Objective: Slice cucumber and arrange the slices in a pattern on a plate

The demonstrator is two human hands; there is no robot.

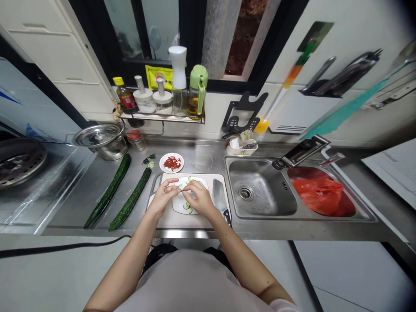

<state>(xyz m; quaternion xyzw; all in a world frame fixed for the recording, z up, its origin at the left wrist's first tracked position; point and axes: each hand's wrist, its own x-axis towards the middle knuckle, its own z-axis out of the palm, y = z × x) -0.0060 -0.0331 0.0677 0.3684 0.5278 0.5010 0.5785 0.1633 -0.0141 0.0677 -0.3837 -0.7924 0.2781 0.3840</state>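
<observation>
Your left hand (163, 193) and right hand (199, 197) meet over a white plate (180, 203) that sits on the cutting board (182, 219) at the front of the steel worktop (201, 158). The fingertips of both hands pinch together around a small pale cucumber slice (183, 187) held just above the plate; whether both hands grip it or only one, you cannot tell from here. A few more green-edged slices (186, 207) lie on the plate below your right hand. A cleaver (220, 198) rests flat on the board's right edge, just beside your right wrist. To the left of the board two whole cucumbers (130, 200) lie side by side on the worktop, slanting away from you. Behind the board stands a small dish of chopped red chilli (171, 163), with cucumber ends (149, 161) next to it. The sink (260, 193) lies to the right.
</observation>
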